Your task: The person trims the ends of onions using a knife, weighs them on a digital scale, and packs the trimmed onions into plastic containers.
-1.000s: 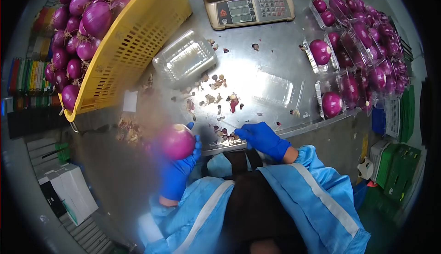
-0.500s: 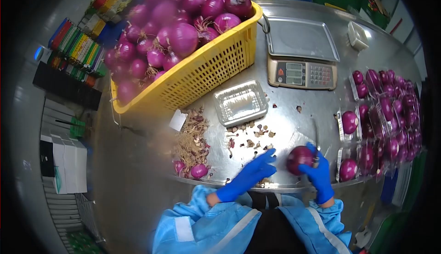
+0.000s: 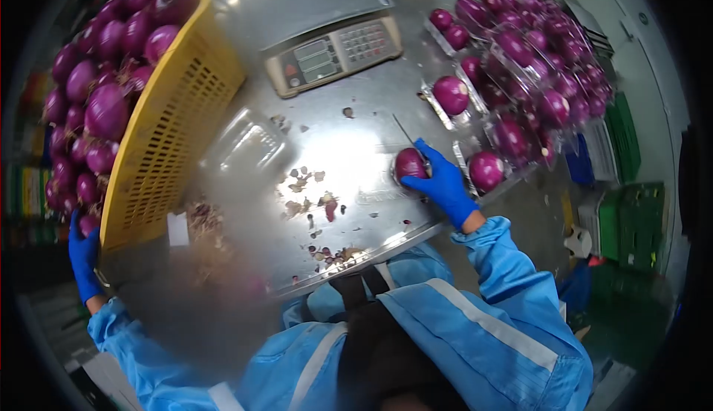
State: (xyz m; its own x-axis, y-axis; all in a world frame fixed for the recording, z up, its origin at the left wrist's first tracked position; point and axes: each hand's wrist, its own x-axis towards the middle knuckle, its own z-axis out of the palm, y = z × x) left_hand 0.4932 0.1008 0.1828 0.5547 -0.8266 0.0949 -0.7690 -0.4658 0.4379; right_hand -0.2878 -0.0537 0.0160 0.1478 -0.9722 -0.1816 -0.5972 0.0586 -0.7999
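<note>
My left hand [image 3: 85,255] is at the near corner of the yellow crate [image 3: 174,114], its fingers and thumb closed around a low red onion [image 3: 90,224] at the edge of the pile. Over the steel table, my right hand [image 3: 444,182] grips another red onion [image 3: 409,164]. A knife [image 3: 403,129] with a thin blade is in the same hand, its blade pointing up and away; the handle is hidden by the fingers. Onion scraps and root ends [image 3: 304,188] lie on the table between the two hands.
A clear plastic tray [image 3: 249,144] stands beside the crate. Behind it is a digital scale [image 3: 334,51]. Packed trays of red onions [image 3: 512,132] crowd the right side. Dry roots [image 3: 204,225] lie near a white card [image 3: 177,229] on the left.
My left hand has moved from the table's front to the crate on the left, going from empty to around an onion. The right hand keeps its onion and knife. The view has turned.
</note>
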